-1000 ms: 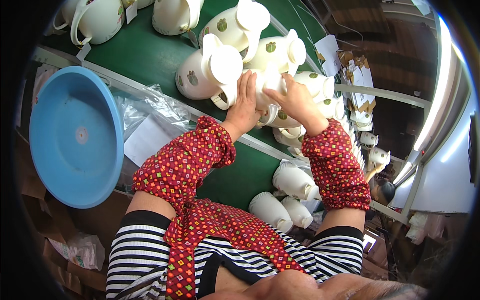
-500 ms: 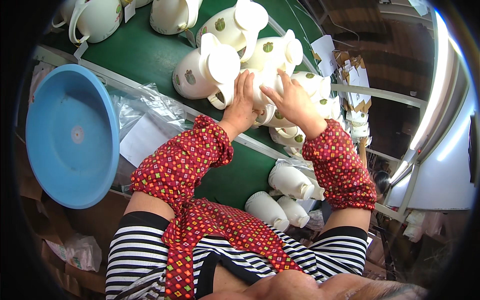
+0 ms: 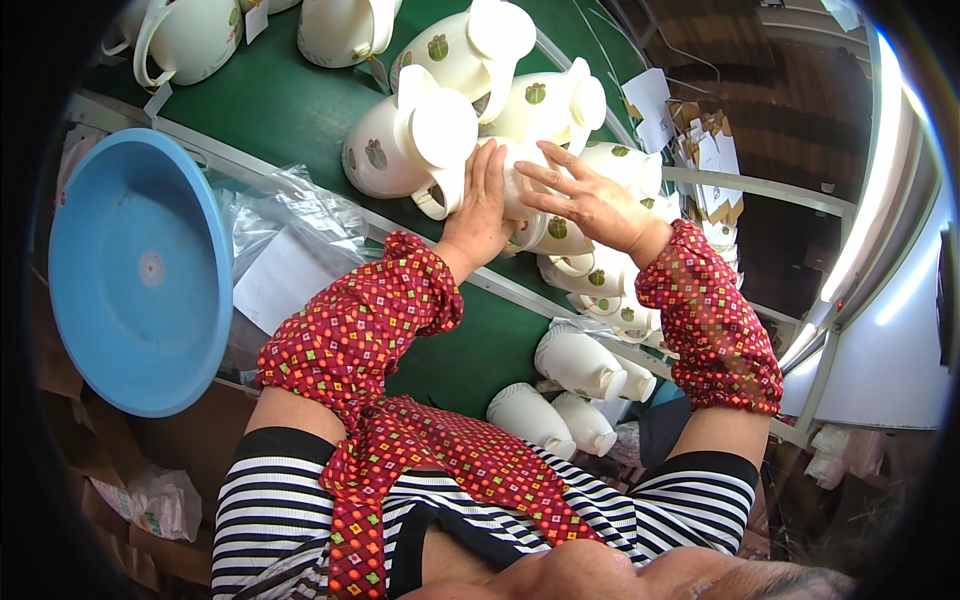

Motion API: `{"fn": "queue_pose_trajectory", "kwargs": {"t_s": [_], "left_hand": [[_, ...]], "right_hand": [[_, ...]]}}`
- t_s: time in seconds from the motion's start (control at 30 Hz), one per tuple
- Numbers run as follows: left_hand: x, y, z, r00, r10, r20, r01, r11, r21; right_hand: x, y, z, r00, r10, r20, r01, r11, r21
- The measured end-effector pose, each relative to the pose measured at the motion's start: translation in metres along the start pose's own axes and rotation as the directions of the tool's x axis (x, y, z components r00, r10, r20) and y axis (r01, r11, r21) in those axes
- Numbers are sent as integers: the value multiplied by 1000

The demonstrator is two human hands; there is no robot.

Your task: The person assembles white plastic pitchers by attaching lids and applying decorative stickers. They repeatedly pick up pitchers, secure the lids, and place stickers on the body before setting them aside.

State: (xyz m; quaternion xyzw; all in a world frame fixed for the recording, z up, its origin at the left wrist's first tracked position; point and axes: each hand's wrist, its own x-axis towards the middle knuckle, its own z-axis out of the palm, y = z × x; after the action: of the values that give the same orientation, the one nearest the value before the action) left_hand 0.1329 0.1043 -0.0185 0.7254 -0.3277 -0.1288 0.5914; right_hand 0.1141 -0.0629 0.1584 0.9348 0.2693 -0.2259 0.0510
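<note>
A cream jug (image 3: 512, 197) with a lid is between my hands, partly covered by them. My left hand (image 3: 478, 212) lies along its left side, fingers straight and close together, the thumb side against the body. Over its right side, my right hand (image 3: 600, 205) has its fingers spread, the tips at the lid; whether they press on it I cannot tell. Just left of my left hand is another lidded jug (image 3: 385, 150) with a green plant print, its handle close to my fingers. Further cream jugs (image 3: 535, 95) crowd behind and to the right.
A blue basin (image 3: 140, 270) is at the left, near clear plastic bags and white paper (image 3: 285, 280). More jugs (image 3: 190, 40) with tags stand at the far left on the green table (image 3: 290, 110). Several white vessels (image 3: 530, 415) lie on a lower green surface near me. A metal rail (image 3: 500, 285) edges the table.
My right hand has turned and drawn back to the right, its fingers opening over the jug's lid. My left hand stays at the jug's side.
</note>
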Motion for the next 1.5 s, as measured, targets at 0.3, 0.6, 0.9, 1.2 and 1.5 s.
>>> {"fn": "queue_pose_trajectory", "kwargs": {"t_s": [0.3, 0.6, 0.9, 1.2, 1.5], "left_hand": [[-1, 3, 0, 999, -37, 14, 37, 999, -10], [-1, 3, 4, 1000, -17, 20, 17, 1000, 0], [-1, 5, 5, 1000, 24, -2, -24, 999, 24], [-2, 2, 7, 999, 32, -31, -31, 999, 32], [-2, 0, 9, 998, 54, -26, -52, 997, 54]], "right_hand": [[31, -37, -6, 646, 758, 91, -731, 580, 359], [4, -3, -3, 960, 262, -99, -243, 956, 166], [3, -26, 3, 924, 376, -73, -374, 927, 35], [-3, -12, 1, 964, 223, -146, -211, 973, 91], [31, -32, 14, 702, 711, -41, -688, 693, 215]]}}
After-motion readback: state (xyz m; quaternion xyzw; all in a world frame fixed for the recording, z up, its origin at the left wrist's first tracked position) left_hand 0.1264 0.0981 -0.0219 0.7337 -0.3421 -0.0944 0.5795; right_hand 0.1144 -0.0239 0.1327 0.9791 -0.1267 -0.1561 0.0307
